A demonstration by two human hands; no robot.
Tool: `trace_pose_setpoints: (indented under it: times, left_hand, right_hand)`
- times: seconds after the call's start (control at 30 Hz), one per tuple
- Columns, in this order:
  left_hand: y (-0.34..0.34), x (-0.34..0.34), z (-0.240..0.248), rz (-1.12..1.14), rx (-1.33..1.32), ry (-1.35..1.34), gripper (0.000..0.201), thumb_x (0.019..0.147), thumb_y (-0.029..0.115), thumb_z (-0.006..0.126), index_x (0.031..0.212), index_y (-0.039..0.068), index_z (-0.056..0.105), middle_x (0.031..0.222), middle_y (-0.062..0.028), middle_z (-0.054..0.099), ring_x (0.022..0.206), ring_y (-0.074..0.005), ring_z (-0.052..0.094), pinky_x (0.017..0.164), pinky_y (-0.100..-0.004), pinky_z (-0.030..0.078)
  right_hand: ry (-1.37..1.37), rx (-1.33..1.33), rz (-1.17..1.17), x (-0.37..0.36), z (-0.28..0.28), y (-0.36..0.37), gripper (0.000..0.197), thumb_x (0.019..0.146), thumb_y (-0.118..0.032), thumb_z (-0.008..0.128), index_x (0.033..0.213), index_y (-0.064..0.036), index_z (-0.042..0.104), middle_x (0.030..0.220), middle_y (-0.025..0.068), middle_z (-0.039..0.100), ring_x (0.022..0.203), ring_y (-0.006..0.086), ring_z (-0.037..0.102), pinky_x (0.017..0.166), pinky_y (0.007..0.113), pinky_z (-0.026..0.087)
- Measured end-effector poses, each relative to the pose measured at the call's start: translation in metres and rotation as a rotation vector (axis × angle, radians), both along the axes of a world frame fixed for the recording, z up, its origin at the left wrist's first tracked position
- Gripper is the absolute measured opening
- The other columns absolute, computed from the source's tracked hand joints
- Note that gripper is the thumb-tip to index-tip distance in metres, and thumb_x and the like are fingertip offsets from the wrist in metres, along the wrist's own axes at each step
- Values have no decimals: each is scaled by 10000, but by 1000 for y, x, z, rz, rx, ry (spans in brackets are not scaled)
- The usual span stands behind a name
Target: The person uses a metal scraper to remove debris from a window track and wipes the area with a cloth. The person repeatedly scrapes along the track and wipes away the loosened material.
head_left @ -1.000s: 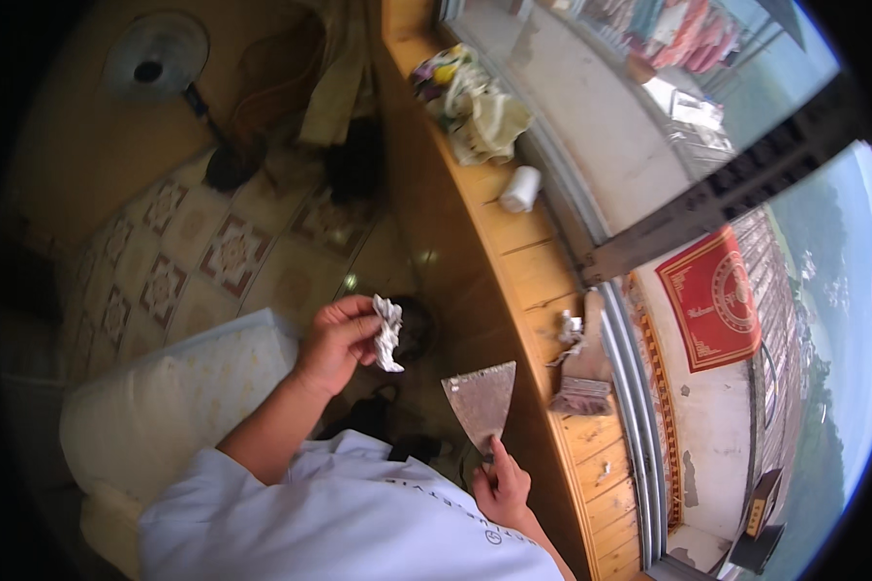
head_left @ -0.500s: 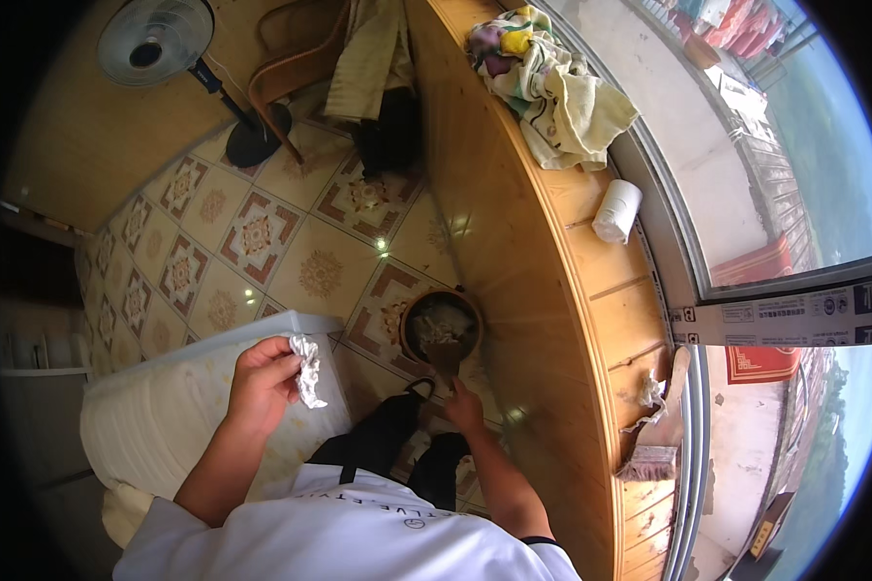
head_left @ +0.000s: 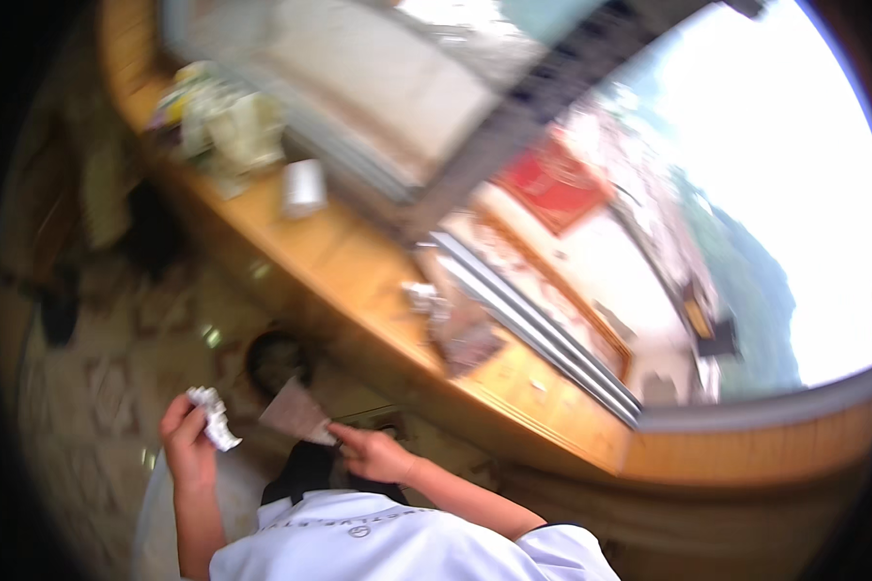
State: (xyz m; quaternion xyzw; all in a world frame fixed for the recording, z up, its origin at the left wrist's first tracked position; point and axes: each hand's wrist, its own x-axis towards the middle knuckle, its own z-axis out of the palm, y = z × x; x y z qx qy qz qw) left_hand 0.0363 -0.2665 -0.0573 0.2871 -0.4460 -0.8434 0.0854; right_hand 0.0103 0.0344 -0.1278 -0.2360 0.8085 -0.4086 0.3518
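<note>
In my left hand [head_left: 186, 436] a crumpled white wad [head_left: 213, 418], paper or foil by its look, is pinched between thumb and fingers. My right hand [head_left: 373, 455] grips the narrow end of a flat, wedge-shaped scraper [head_left: 298, 414], its wide brownish end pointing up and left. Just beyond that wide end stands a dark round bucket [head_left: 279, 363] on the floor; blur hides what is in it. The scraper is clear of my left hand and the wad.
Along the window runs a wooden sill [head_left: 358, 281]. On it lie a crumpled patterned cloth [head_left: 228, 126], a white roll [head_left: 304, 188], a wide brush [head_left: 470, 339] and white scraps [head_left: 421, 296]. The tiled floor [head_left: 107, 407] spreads left.
The view has swung right toward the window and blurred. My right hand has drawn the scraper up and away from the bucket. My left hand still holds the wad.
</note>
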Motion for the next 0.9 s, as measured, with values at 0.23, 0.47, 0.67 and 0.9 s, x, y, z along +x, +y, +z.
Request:
trace_pose_setpoints:
  times: [0.23, 0.47, 0.67, 0.9]
  left_hand:
    - [59, -36, 99, -264, 48, 135, 145, 853, 14, 560, 982, 7, 624, 842, -76, 662, 670, -117, 610, 542, -220, 470]
    - [182, -68, 81, -537, 55, 152, 131, 844, 11, 563, 955, -5, 631, 727, -64, 641, 508, -91, 548, 418, -195, 396]
    - [261, -70, 92, -637, -18, 163, 120, 849, -9, 563, 942, -29, 637, 708, -65, 637, 515, -77, 539, 429, -192, 395]
    - [291, -62, 91, -649, -76, 138, 110, 855, -9, 569, 932, -41, 642, 710, -72, 637, 525, -83, 540, 443, -194, 407]
  right_hand:
    - [275, 44, -360, 75, 237, 84, 700, 788, -80, 597, 1439, -95, 340, 862, 145, 577, 735, 306, 581, 702, 358, 495]
    - [101, 71, -1087, 120, 261, 201, 559, 814, -99, 631, 1339, -2, 466, 814, 74, 589, 705, 94, 522, 680, 247, 468]
    - [-67, 27, -1287, 102, 255, 296, 551, 792, -50, 615, 1320, 39, 483, 676, 11, 568, 488, 69, 490, 450, 221, 397]
    - [-221, 212, -1125, 48, 255, 346, 516, 810, -113, 548, 1303, 37, 507, 703, 56, 600, 510, 109, 516, 468, 269, 433]
